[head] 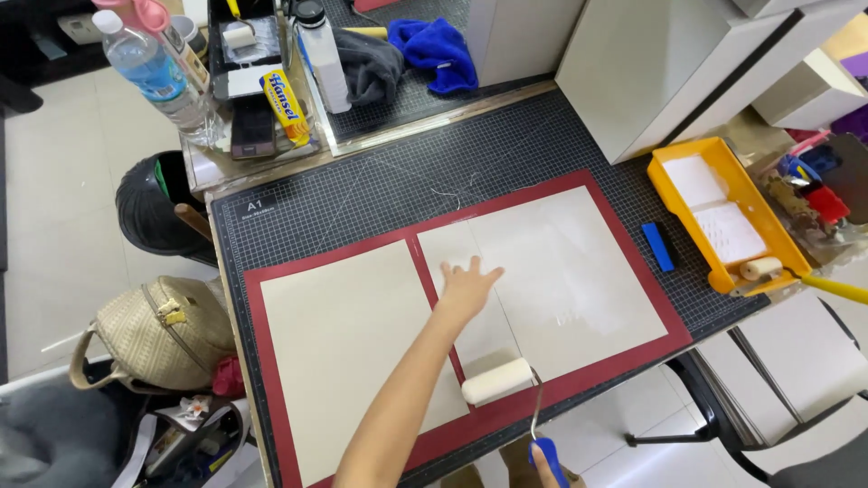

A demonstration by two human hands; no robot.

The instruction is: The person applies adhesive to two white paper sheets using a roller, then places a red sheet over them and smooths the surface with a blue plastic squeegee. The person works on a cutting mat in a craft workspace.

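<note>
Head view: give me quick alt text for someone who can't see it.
A left hand presses flat on the right-hand cream board lying on a dark red sheet, while the right hand holds a blue-handled paint roller at the board's near edge. A yellow tray sits to the right.

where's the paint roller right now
In the head view, the white roller lies on the lower edge of the right cream board, near the table's front edge, just below the flat left hand; the right hand grips its blue handle.

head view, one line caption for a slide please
Left hand pressed flat on a pale board over red sheet while the right hand holds a paint roller at its near edge.
</note>
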